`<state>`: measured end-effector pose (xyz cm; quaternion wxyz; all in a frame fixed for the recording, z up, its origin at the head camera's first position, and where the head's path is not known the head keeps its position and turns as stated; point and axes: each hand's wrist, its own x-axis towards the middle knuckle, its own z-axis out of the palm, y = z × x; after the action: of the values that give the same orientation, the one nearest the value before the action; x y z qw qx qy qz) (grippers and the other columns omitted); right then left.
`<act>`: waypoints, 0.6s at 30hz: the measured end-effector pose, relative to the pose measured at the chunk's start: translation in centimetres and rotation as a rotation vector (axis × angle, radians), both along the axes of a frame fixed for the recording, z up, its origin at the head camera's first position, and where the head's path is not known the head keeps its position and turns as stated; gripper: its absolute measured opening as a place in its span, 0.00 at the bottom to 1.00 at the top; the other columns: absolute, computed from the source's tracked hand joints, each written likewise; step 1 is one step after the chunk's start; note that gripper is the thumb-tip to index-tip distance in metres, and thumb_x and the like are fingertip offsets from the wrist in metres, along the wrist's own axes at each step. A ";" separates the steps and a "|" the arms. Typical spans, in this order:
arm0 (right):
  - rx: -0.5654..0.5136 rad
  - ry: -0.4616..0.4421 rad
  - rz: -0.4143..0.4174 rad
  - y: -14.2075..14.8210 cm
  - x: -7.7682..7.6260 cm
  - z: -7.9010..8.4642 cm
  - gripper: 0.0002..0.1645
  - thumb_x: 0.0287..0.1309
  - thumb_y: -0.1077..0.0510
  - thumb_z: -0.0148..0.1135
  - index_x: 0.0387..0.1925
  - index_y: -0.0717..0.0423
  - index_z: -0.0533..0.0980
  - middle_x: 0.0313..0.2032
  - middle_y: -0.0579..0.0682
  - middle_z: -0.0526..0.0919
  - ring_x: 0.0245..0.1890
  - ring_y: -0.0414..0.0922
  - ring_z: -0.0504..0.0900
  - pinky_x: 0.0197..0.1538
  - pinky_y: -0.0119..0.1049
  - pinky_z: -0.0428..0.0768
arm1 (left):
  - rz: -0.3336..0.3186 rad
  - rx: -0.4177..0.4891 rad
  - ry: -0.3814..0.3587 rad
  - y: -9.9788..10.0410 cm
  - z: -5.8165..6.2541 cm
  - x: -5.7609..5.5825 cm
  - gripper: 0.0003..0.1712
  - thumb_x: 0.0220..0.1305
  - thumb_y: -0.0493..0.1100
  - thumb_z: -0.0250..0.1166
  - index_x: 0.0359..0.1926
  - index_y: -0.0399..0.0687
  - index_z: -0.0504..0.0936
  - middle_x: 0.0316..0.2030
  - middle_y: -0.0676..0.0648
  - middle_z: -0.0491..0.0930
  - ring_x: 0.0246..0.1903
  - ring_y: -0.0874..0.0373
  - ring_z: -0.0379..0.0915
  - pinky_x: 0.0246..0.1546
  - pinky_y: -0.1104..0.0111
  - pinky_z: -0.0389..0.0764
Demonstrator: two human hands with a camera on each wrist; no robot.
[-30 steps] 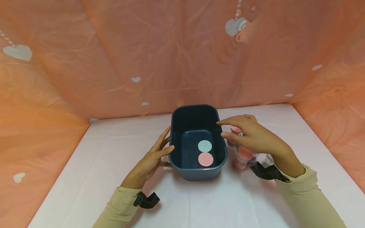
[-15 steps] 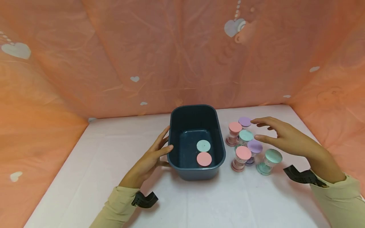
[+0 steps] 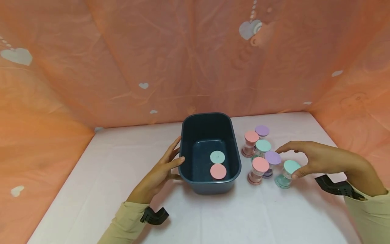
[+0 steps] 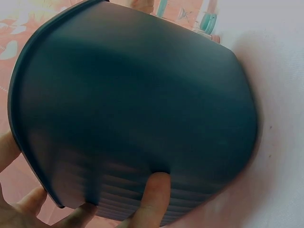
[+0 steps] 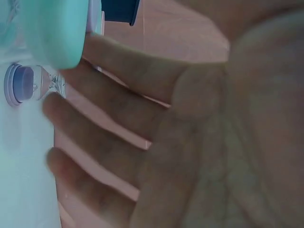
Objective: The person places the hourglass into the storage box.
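One grip, the left (image 3: 156,176), pinches the bin (image 3: 211,187) by its rim, presumably steadying it, while the right grip (image 3: 326,157), loosely spread, arches beside its nearest mint-topped hourglass (image 3: 290,167)!

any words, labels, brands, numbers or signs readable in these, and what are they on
No readable text in any view.
Dark blue bin: no lettering seen on the sides that show.
Sand timers beside it: plain coloured tops, no writing visible.
Mint round top inside the bin: a tiny mark, too small to make out.
Pink-orange backdrop: white hearts and other pictures, no legible words.
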<state>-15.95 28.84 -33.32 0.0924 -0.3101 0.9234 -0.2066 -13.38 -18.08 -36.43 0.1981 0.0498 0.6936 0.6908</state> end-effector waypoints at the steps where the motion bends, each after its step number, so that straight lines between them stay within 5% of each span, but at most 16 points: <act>1: 0.003 -0.008 0.018 0.1 -0.1 -0.1 0.42 0.41 0.36 0.77 0.60 0.37 0.74 0.55 0.34 0.80 0.53 0.37 0.77 0.51 0.34 0.78 | 0.000 -0.001 0.001 0.0 0.0 0.0 0.39 0.73 0.49 0.57 0.74 0.87 0.50 0.79 0.47 0.41 0.75 0.35 0.46 0.55 0.37 0.75; 11: -0.030 -0.207 0.102 0.2 -0.7 0.0 0.29 0.50 0.44 0.75 0.53 0.47 0.80 0.48 0.40 0.86 0.48 0.27 0.80 0.45 0.26 0.80 | -0.008 0.006 0.008 -0.3 0.0 0.1 0.39 0.73 0.49 0.57 0.74 0.86 0.50 0.78 0.46 0.43 0.75 0.34 0.47 0.55 0.36 0.76; 15: -0.049 -0.248 0.049 0.0 -0.8 0.0 0.27 0.51 0.46 0.75 0.51 0.50 0.80 0.44 0.40 0.87 0.41 0.28 0.84 0.41 0.26 0.82 | -0.011 0.017 0.006 -0.2 0.1 0.1 0.39 0.73 0.49 0.57 0.74 0.86 0.50 0.78 0.46 0.43 0.75 0.35 0.47 0.54 0.37 0.77; 18: -0.027 -0.197 -0.001 0.0 -0.9 0.0 0.27 0.50 0.45 0.75 0.51 0.49 0.81 0.42 0.39 0.87 0.38 0.30 0.85 0.39 0.27 0.82 | -0.009 0.021 0.004 -0.1 0.1 0.1 0.40 0.73 0.48 0.57 0.74 0.86 0.49 0.78 0.46 0.43 0.75 0.35 0.46 0.53 0.38 0.77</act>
<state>-16.88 28.83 -33.29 0.1783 -0.2891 0.9071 -0.2485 -13.26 -18.18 -36.33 0.1994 0.0563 0.6865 0.6970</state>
